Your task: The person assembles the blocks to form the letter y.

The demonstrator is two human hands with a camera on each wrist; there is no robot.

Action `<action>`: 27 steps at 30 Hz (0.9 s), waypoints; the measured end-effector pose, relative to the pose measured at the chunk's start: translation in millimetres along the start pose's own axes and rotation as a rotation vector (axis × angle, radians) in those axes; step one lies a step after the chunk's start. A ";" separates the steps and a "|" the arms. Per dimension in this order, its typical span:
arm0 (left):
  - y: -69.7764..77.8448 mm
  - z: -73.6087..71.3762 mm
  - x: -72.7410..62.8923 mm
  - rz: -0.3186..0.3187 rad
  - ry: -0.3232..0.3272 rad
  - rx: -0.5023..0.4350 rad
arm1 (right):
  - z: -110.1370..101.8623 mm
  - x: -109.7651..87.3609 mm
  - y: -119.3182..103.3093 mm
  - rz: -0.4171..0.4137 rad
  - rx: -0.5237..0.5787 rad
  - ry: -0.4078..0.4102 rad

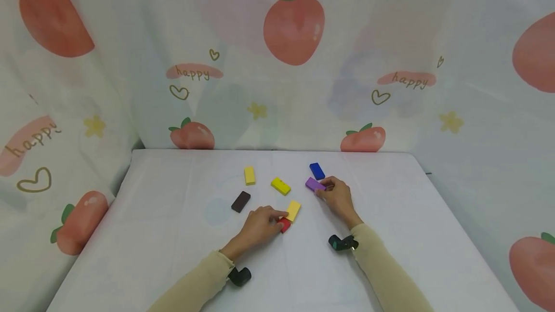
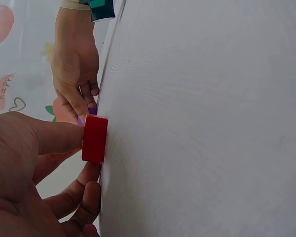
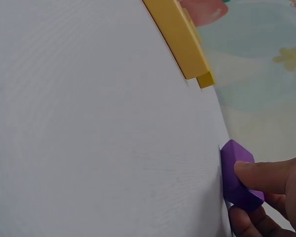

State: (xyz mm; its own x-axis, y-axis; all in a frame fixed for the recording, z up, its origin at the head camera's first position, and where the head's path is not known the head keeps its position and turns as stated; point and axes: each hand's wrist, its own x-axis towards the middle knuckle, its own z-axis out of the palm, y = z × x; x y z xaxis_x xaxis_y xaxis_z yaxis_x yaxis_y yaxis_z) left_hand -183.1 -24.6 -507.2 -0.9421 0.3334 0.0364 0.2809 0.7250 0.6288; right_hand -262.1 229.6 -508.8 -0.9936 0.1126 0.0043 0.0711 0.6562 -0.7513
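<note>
My left hand [image 1: 260,225] pinches a red block [image 2: 94,139] low at the tabletop, its thumb against one side of the block. Its index fingertip reaches the edge of a pale yellow block [image 1: 293,211] just beyond the red one. Farther right, my right hand [image 1: 339,197] grips a purple block [image 1: 315,184] between thumb and fingers. The right wrist view shows the thumb pressed on the face of that purple block [image 3: 237,173], which is close to the table. Just behind it lies a blue block [image 1: 317,171].
A white-covered table [image 1: 182,249] fills the lower view. Behind the hands lie a yellow block [image 1: 249,175], a brighter yellow block [image 1: 281,186] and a dark brown block [image 1: 240,201]. A fruit-printed curtain [image 1: 234,23] hangs along the back and sides.
</note>
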 end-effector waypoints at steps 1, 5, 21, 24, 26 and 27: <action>0.0 0.2 -0.2 0.001 0.000 0.003 | 0.1 -0.2 0.0 -0.002 -0.001 0.000; 0.3 0.6 -1.8 0.007 0.002 0.013 | 0.5 -1.3 -0.5 -0.006 0.001 -0.004; 2.4 -0.7 -2.4 0.007 0.011 0.022 | -9.9 -7.6 -1.7 -0.001 0.045 -0.041; 1.7 -0.6 -2.5 0.009 0.013 0.024 | -12.4 -10.0 -5.5 0.011 0.057 -0.049; 1.4 -0.7 -2.6 0.013 0.014 0.027 | -13.5 -11.5 -7.6 0.018 0.067 -0.056; 1.5 -0.9 -2.6 0.012 0.013 0.027 | -13.9 -12.2 -8.7 0.019 0.073 -0.060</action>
State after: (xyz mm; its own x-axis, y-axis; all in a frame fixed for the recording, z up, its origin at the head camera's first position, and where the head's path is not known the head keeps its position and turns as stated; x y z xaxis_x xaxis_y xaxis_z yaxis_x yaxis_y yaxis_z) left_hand -180.4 -24.9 -505.7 -0.9410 0.3340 0.0541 0.2965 0.7370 0.6074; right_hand -249.4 232.9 -493.2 -0.9958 0.0782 -0.0482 0.0856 0.5978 -0.7971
